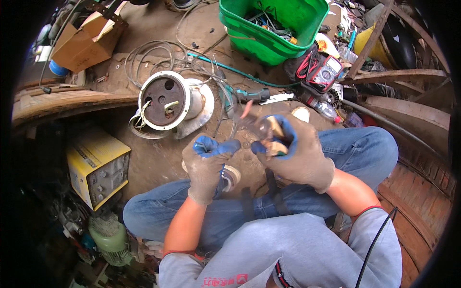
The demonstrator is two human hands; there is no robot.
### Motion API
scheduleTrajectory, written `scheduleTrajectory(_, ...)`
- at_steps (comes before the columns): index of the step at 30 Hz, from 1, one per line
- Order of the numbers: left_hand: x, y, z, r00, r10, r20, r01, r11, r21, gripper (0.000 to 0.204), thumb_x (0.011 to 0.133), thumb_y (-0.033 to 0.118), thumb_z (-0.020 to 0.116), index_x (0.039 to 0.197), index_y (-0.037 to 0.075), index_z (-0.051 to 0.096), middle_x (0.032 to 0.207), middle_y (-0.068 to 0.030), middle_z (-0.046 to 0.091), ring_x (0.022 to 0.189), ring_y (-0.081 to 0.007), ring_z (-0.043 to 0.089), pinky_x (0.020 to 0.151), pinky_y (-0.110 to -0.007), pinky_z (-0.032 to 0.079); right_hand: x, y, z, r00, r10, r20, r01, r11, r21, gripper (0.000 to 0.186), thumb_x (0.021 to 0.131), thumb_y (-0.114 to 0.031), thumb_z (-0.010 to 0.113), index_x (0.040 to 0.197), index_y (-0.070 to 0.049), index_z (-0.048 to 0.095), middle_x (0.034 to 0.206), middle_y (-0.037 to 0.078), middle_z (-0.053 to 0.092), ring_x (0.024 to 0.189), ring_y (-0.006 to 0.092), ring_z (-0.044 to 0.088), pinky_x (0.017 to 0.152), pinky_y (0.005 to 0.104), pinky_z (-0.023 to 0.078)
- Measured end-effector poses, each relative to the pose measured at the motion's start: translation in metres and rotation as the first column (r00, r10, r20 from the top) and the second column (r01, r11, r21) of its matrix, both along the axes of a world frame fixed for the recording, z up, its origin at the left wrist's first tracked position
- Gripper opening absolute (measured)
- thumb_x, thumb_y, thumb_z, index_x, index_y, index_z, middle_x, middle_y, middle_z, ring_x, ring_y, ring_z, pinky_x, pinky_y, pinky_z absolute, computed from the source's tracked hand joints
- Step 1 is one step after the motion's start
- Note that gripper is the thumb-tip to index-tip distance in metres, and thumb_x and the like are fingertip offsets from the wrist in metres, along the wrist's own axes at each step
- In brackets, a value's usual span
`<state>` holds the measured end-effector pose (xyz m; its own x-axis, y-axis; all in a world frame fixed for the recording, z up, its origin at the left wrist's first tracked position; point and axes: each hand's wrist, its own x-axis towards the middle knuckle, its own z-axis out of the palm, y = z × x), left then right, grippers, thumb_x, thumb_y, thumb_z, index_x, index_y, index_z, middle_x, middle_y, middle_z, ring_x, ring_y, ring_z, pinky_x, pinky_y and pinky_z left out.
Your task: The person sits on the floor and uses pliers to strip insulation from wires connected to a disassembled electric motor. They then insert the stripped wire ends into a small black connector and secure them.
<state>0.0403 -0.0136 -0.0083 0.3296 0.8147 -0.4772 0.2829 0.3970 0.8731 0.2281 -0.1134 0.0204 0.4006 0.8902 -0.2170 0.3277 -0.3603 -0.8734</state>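
My gloved right hand is wrapped round a pair of pliers with yellowish handles. Their dark jaws point up and left, smeared by motion. To its left, my gloved left hand has its fingers curled in and the thumb side toward the pliers. Anything in that pinch is too small or blurred to name. Beyond my left hand lies a round metal housing with a brown disc face, and pale wires come out of it. A teal-and-black power tool rests on the ground ahead.
A green tub of tools stands at the far side, with a red multimeter right of it. Loose cable coils behind the housing. At left are a cardboard box, a yellow machine and a green motor.
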Motion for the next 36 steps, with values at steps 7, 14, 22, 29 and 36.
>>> scheduleTrajectory(7, 0.008, 0.008, 0.001, 0.933, 0.003, 0.36, 0.049, 0.99, -0.134, 0.045, 0.099, 0.008, 0.068, 0.139, -0.006, 0.054, 0.105, -0.0081, 0.065, 0.097, -0.0181, 0.068, 0.085, -0.032, 0.059, 0.021, 0.01, -0.005, 0.946, -0.163, -0.281, 0.052, 0.93, -0.364, 0.031, 0.096, -0.016, 0.073, 0.124, -0.003, 0.069, 0.099, 0.002, 0.069, 0.086, 0.0072, 0.061, 0.076, 0.0269, 0.052)
scheduleTrajectory(14, 0.001, 0.009, -0.009, 0.897, 0.039, 0.441, 0.036, 0.986, -0.16, 0.041, 0.104, 0.01, 0.063, 0.139, -0.007, 0.053, 0.108, -0.0129, 0.069, 0.102, -0.0223, 0.07, 0.087, -0.033, 0.06, 0.017, 0.0, -0.004, 0.788, -0.164, -0.593, 0.029, 0.972, -0.231, 0.039, 0.1, -0.024, 0.067, 0.135, -0.007, 0.067, 0.095, 0.005, 0.075, 0.081, 0.0095, 0.067, 0.074, 0.0271, 0.054)
scheduleTrajectory(22, -0.002, 0.01, -0.009, 0.916, 0.006, 0.402, 0.065, 0.985, -0.163, 0.036, 0.104, 0.011, 0.062, 0.134, -0.008, 0.056, 0.109, -0.0151, 0.069, 0.1, -0.022, 0.071, 0.085, -0.033, 0.061, 0.025, 0.001, -0.005, 0.783, -0.053, -0.62, -0.102, 0.972, -0.212, 0.039, 0.1, -0.017, 0.067, 0.137, -0.005, 0.068, 0.097, 0.002, 0.074, 0.08, 0.005, 0.062, 0.066, 0.0224, 0.05)
scheduleTrajectory(29, 0.0, 0.007, -0.009, 0.929, 0.012, 0.371, 0.046, 0.988, -0.148, 0.034, 0.104, 0.013, 0.062, 0.131, -0.008, 0.059, 0.106, -0.0155, 0.071, 0.097, -0.0221, 0.072, 0.083, -0.032, 0.061, 0.026, -0.006, -0.037, 0.842, 0.012, -0.539, -0.129, 0.975, -0.181, 0.024, 0.102, -0.009, 0.064, 0.122, -0.001, 0.073, 0.1, 0.007, 0.076, 0.085, 0.0064, 0.067, 0.069, 0.0204, 0.052)
scheduleTrajectory(36, 0.003, 0.005, -0.008, 0.924, 0.016, 0.382, 0.039, 0.99, -0.136, 0.032, 0.104, 0.012, 0.063, 0.13, -0.005, 0.057, 0.109, -0.0162, 0.071, 0.1, -0.0236, 0.071, 0.082, -0.031, 0.06, 0.028, -0.001, -0.026, 0.85, -0.061, -0.523, -0.126, 0.941, -0.313, 0.028, 0.103, -0.016, 0.067, 0.125, 0.001, 0.072, 0.105, 0.004, 0.078, 0.087, 0.0058, 0.066, 0.071, 0.0222, 0.054)
